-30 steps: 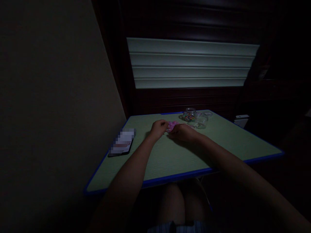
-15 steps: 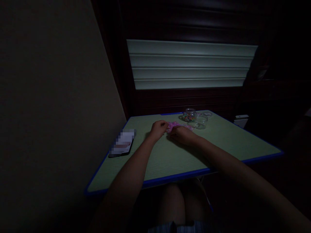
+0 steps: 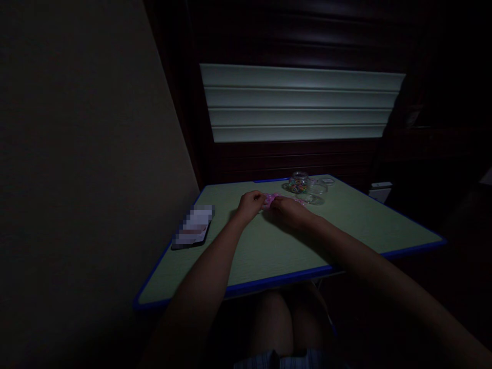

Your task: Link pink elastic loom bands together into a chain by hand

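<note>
A pink heap of small pieces (image 3: pixel 270 199), too dim and small to name singly, lies on the table between my hands. My left hand (image 3: pixel 251 205) is at its left edge, thumb and fingers pinched together. My right hand (image 3: pixel 290 210) rests over its near right side, fingers closed and pointing at the heap. Whatever either hand pinches is too small to make out. Behind my right hand is a clear round container (image 3: pixel 317 193). Beside it stands an open glass jar (image 3: pixel 299 183) holding many small multicoloured rings.
The green table (image 3: pixel 277 256) has a blue rim. A phone-like dark-edged slab (image 3: pixel 194 228), its face blurred, lies at the left edge. A clear lid (image 3: pixel 327 181) lies at the back right. A wall (image 3: pixel 96 154) runs along the left, and a slatted panel (image 3: pixel 300 105) stands behind the table.
My right hand has shifted slightly up and left, its fingers now nearer my left hand at the pink heap. My left hand has hardly moved.
</note>
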A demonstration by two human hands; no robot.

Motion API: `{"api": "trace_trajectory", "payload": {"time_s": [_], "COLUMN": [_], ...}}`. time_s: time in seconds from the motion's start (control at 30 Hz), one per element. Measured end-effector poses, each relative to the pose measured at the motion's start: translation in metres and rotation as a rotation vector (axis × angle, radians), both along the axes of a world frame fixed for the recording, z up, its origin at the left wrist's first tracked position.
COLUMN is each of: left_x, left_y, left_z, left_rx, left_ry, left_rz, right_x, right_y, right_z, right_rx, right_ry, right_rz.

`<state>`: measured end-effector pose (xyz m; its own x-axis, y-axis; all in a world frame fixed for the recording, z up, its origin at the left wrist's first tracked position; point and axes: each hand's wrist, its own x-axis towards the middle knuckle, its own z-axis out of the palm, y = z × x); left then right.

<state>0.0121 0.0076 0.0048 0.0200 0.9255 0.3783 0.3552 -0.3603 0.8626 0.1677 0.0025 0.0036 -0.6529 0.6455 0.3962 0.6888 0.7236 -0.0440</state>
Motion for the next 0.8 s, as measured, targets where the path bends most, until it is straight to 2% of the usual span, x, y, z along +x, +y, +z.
{"api": "trace_trajectory", "payload": {"time_s": [0.3, 0.6, 0.8], "left_x": [0.000, 0.001, 0.001], "left_y": [0.002, 0.000, -0.001], "left_z": [-0.003, -0.001, -0.001], "left_rx": [-0.033, -0.055, -0.080], "left_ry": [0.049, 0.047, 0.050], "left_rz": [-0.019, -0.020, -0.047], "right_x": [0.010, 0.012, 0.012], "right_y": [0.015, 0.029, 0.026], "right_z": [0.001, -0.005, -0.003], "right_rx": [-0.205, -0.232, -0.237], "right_ry": [0.395, 0.558, 0.545], "right_rz": [0.032, 0.092, 0.107]}}
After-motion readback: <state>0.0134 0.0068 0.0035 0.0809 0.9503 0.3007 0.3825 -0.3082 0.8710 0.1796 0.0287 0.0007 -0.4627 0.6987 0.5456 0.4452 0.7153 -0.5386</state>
